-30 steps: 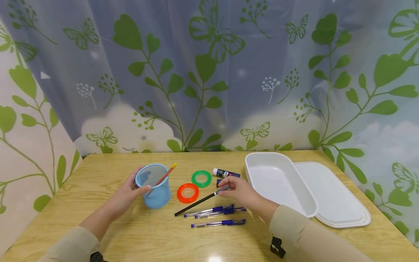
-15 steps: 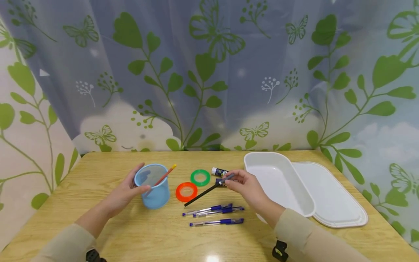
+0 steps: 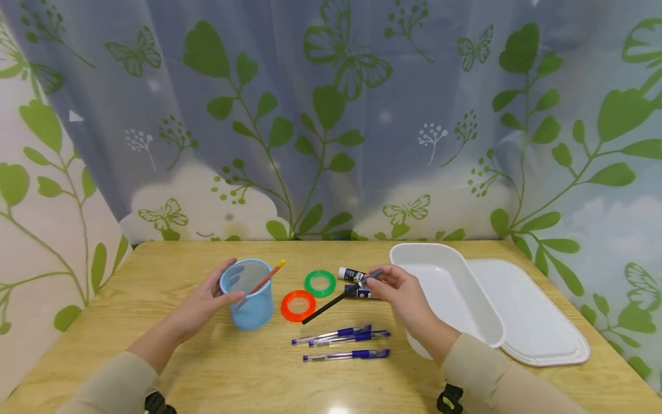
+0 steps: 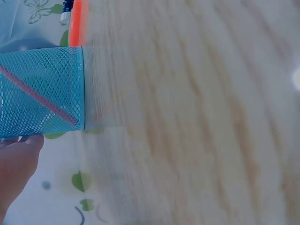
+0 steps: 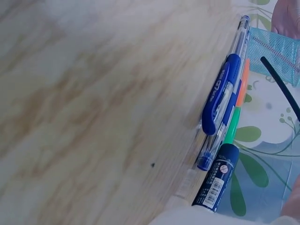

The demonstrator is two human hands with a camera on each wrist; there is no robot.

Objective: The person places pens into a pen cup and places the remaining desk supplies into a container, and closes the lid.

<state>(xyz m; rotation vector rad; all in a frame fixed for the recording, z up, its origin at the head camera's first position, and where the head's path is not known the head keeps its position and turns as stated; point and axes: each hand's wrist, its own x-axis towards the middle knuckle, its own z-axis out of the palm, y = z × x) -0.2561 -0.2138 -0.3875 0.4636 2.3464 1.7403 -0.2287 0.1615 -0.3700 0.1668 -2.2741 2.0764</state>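
Gripping the blue cup [image 3: 253,313] at left is the left hand [image 3: 208,296]; farther right, the right hand [image 3: 405,294] pinches a black pencil [image 3: 333,302]. One orange pencil [image 3: 268,277] already leans inside; three pens [image 3: 369,354], two tape rolls [image 3: 285,306] and two glue sticks [image 3: 354,275] lie outside. The left wrist view adds the orange pencil's lower end; the right wrist view, the black pencil clear of the table [image 3: 233,374].

Hand [image 4: 18,168] gripping a blue mesh cup [image 4: 51,75]
A pencil [image 4: 40,97] slants inside, visible through the mesh. Above the cup, an orange ring [image 4: 78,23] shows edge-on, a blue-and-white tube [image 4: 65,11] near it; the desk [image 4: 187,117] fills the right, the leaf-patterned curtain [image 4: 42,173] the left.
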